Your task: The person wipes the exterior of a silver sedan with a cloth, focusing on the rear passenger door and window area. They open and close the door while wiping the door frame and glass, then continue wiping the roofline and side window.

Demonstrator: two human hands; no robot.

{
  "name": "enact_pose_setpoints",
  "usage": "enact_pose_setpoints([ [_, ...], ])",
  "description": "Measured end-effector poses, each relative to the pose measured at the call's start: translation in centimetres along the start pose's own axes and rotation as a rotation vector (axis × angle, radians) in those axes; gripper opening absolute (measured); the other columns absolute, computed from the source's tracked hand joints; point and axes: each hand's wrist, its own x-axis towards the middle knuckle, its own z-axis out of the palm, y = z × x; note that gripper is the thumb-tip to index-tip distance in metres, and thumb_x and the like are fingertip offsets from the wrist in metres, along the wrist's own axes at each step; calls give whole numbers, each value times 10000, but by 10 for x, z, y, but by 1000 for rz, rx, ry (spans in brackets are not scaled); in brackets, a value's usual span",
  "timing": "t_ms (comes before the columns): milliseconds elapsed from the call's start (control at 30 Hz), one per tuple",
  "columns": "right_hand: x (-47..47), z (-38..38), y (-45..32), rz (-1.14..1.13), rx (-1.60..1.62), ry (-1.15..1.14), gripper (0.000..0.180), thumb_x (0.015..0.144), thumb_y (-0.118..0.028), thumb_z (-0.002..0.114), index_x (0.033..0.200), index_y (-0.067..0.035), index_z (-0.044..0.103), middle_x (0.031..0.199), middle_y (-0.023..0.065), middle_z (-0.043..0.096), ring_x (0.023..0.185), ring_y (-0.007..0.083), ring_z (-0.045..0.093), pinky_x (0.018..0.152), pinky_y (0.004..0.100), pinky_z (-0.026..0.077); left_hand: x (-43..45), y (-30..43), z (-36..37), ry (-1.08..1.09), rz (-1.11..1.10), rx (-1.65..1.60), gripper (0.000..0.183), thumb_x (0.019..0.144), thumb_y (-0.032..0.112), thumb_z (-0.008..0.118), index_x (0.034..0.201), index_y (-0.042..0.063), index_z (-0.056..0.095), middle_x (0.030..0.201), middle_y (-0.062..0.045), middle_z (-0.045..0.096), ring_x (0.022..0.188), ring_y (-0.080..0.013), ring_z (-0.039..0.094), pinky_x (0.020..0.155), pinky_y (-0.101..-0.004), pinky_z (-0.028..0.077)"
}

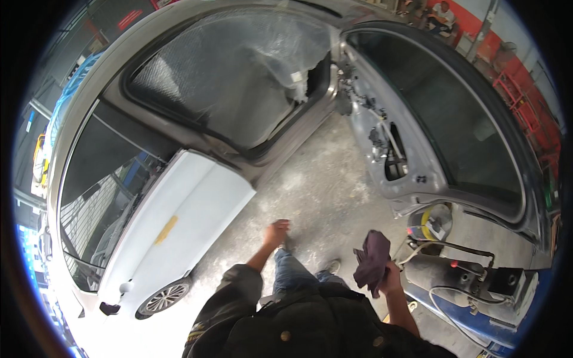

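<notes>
A dark purple cloth [372, 264] hangs bunched in my right hand [391, 278], out to the side over the concrete floor. My left hand [277, 231] is held in front of me, between my body and the car; its fingers look curled, and nothing shows in them. Before me stands a car whose rear door [192, 197] is pale primer-coloured with a yellowish patch [166, 230]. Beside it a door opening is covered by clear plastic sheeting [215, 67], torn at its right edge. The open car door [385, 134] at the right has its inner metal and wiring bare.
An air compressor tank [443, 277] with hoses stands at my right, near a yellow-banded round container [429, 222]. The car's wheel [164, 297] is low at the left. Red racks [519, 103] line the far wall, and a person [442, 18] sits far off.
</notes>
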Motion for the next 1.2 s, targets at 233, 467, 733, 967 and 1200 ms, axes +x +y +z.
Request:
enact_pose_setpoints([
  [233,177,226,75,-208,-514,-512,517,889,-86,610,1384,22,507,1260,96,616,1156,156,585,1027,319,461,-35,63,-286,471,326,701,214,895,24,602,1092,61,678,1191,-140,682,1083,-329,651,899,-430,541],
  [467,300,499,208,-1145,-981,-693,496,735,-116,769,1193,-39,595,1187,163,579,1138,350,562,970,438,482,42,67,-428,292,604,1272,397,806,57,670,1192,103,594,1381,-125,546,1262,-306,526,1017,-459,447],
  [733,324,565,267,-1279,-982,-617,644,688,-171,824,1284,-120,585,1307,118,585,1256,351,470,1066,500,392,64,20,-443,371,784,1464,380,820,199,642,1197,170,597,1348,-96,523,1228,-283,509,955,-452,427],
  [967,330,564,267,-1240,-1202,-661,648,662,-303,862,1223,-116,596,1246,56,594,1201,282,509,997,445,450,83,19,-417,464,817,1542,383,861,277,605,1195,99,547,1266,-201,438,1147,-381,484,931,-516,417],
  [1200,377,474,288,-1269,-1156,-570,704,633,-366,926,1222,-144,612,1238,56,612,1180,276,543,1065,472,424,89,35,-471,35,882,1569,398,811,219,624,1202,203,556,1268,-118,482,1150,-324,501,946,-499,397],
])
